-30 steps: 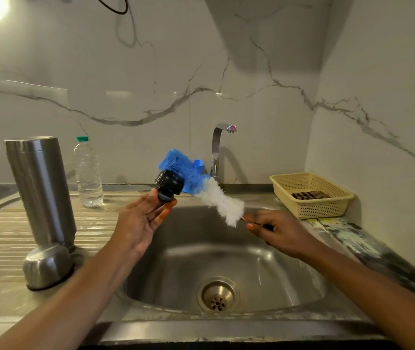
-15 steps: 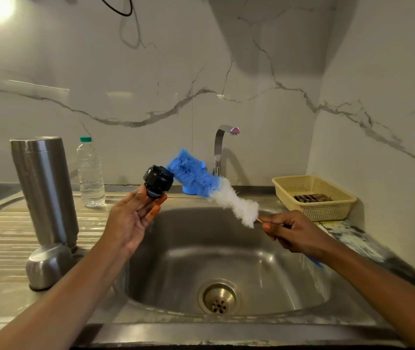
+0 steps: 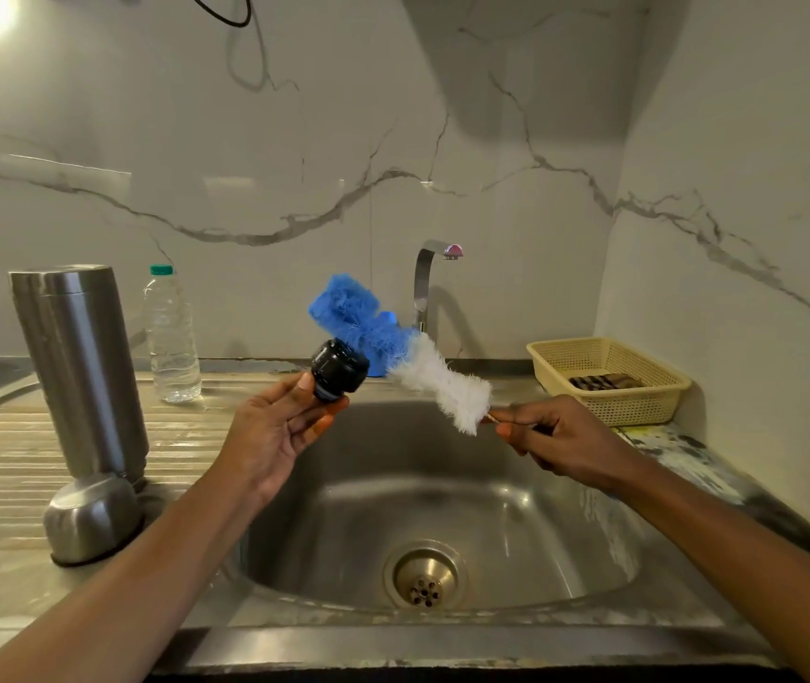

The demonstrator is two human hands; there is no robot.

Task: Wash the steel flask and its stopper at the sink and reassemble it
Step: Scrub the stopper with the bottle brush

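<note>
Step in hand: scrubbing the stopper, judged from the pose. Left hand (image 3: 270, 436) was raised over the sink's (image 3: 516, 525) back-left part, fingertips and thumb pinching the black stopper's (image 3: 339, 369) lower end, its wide end tipped up and away. Brush (image 3: 393, 347) slanted across the sink's back edge, blue bristles at the stopper's far side. Touching or just behind it, could not tell. Right hand (image 3: 560, 441) pinched the brush's thin handle just below the white bristles, other fingers curled under.

Next move, as a guess: work the bristles round the stopper's threads and rim, turn it in the fingertips, then rinse. That needs water, and none showed at the tap (image 3: 430, 278). The light pinch could slip if the stopper is soapy.

Around: flask (image 3: 80, 367) stood open of its stopper on the drainboard's left part, well apart from the hands. A steel cup (image 3: 90, 517) sat dome-up against its foot, near the front. Clear water bottle (image 3: 171, 337) stood toward the back, beside the flask. A blue item behind the brush was mostly hidden. Basket (image 3: 610, 382) sat at the back right corner, something dark inside. Nothing blocked the sink or the drain (image 3: 425, 576).
</note>
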